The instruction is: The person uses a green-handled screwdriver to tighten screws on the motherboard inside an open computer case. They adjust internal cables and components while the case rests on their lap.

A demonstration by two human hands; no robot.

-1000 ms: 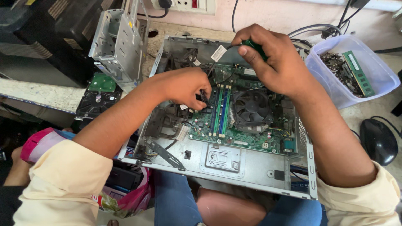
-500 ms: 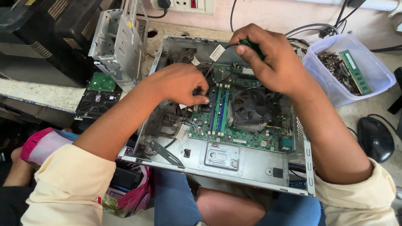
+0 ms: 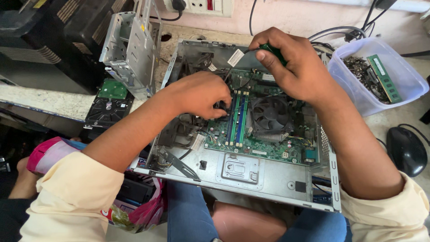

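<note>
An open grey desktop computer case [image 3: 251,177] lies flat in front of me with its green motherboard [image 3: 268,143] exposed. My right hand [image 3: 291,67] grips a green-handled screwdriver [image 3: 273,51] whose shaft slants down toward the board's upper left. My left hand [image 3: 201,94] is curled over the board's left edge beside the memory slots [image 3: 237,121], fingers pinched on something small and dark that I cannot make out. A black cooler fan [image 3: 271,114] sits just below my right hand.
A metal drive cage [image 3: 130,49] and a hard drive [image 3: 107,105] lie left of the case. A clear plastic tub [image 3: 403,85] with a memory stick and screws stands at the right, a black mouse [image 3: 405,150] below it. Cables and a wall socket run along the back.
Both hands stay on the same spot of the board. My left hand has shifted slightly; the view has drifted a little.
</note>
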